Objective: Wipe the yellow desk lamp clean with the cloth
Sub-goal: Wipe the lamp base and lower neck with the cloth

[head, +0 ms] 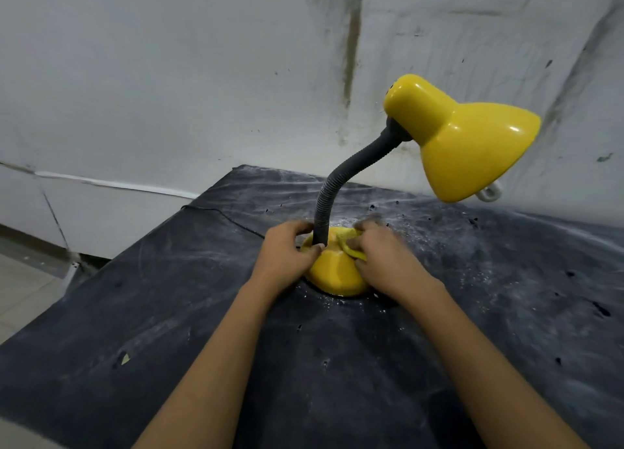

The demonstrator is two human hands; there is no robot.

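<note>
Two hands: both are at the base of the lamp, one on each side of the neck.
Lamp position: the yellow desk lamp (pixel 339 273) stands upright near the middle of the dark table (pixel 169 313), close to the wall.
Base: the domed yellow foot is bare toward the camera; its far side is partly hidden by fingers and cloth.
Left hand: the left hand (pixel 287 252) curls around the foot of the grey flexible neck (pixel 341 185), thumb on the dome. Judged purpose: to brace the lamp so it does not slide or tip under rubbing.
Right hand: the right hand (pixel 385 256) presses a yellow cloth (pixel 351 244) onto the top right of the dome, fingers bent closed over the fabric. Most of the cloth is covered by the hand.
Shade: the yellow shade (pixel 469 144) hangs out to the right, well apart from both hands, untouched.
Cord: a thin black cord (pixel 216 210) runs from the base to the table's left edge.
Table surface: white dusty smears and specks, thickest around the base.
Step in hand: wiping the base, by appearance.
Remaining work: neck and shade look likely to follow.
Risk: the overhanging shade puts weight to one side, so the bracing hand matters.
</note>
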